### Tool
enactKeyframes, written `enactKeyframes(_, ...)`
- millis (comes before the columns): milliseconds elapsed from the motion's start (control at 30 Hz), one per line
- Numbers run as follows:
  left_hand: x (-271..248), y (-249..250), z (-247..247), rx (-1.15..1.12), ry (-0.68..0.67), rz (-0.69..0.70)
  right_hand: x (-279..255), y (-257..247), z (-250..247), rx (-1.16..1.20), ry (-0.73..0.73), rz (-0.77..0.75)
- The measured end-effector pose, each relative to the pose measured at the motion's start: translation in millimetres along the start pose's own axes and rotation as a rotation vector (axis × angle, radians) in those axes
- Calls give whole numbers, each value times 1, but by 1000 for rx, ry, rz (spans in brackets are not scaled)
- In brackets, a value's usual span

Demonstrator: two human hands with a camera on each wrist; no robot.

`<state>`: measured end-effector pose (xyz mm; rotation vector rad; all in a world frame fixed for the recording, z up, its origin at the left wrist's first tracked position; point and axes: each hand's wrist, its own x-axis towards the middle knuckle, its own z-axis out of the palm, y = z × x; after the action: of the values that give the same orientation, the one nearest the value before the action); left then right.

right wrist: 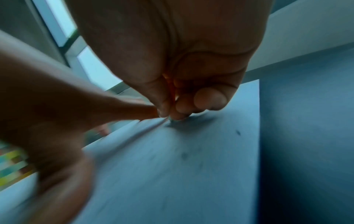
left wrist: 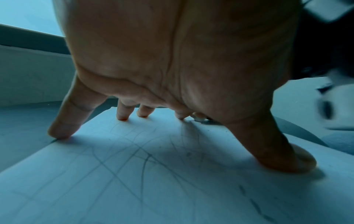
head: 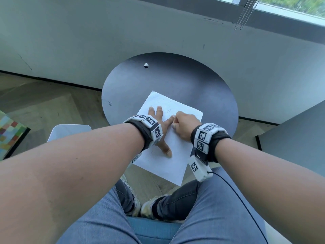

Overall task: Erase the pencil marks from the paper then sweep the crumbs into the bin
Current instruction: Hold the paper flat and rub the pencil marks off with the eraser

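A white paper [head: 175, 155] lies on a round dark table [head: 175, 81], its near corner hanging over the edge. Faint pencil marks [left wrist: 145, 159] cross the sheet. My left hand [head: 162, 126] presses flat on the paper with fingers and thumb spread [left wrist: 172, 75]. Just to its right, my right hand [head: 184, 124] is curled, its fingertips pinching a small eraser [left wrist: 199, 119] against the paper beside the left index finger. In the right wrist view the hand [right wrist: 178, 112] hides most of the eraser, and the picture is blurred. Dark crumbs [right wrist: 238, 132] dot the sheet.
A white bin [head: 70, 131] stands on the floor left of the table, under my left forearm. A small white lump [head: 146, 65] sits at the table's far side. A grey wall runs behind the table. A grey block [head: 295, 138] stands at the right.
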<state>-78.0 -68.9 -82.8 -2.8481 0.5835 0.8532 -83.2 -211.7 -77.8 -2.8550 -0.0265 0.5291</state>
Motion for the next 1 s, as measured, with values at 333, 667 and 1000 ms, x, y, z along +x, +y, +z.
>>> enactKeyframes(333, -1, 4, -2, 27, -35, -19, 16, 13, -14, 5, 71, 134)
enactKeyframes(667, -2, 6, -1, 1, -35, -25, -34, -1, 6, 13, -135, -91)
enactKeyframes(1000, 1, 10, -2, 47, -52, -38, 16, 31, -15, 59, 37, 112)
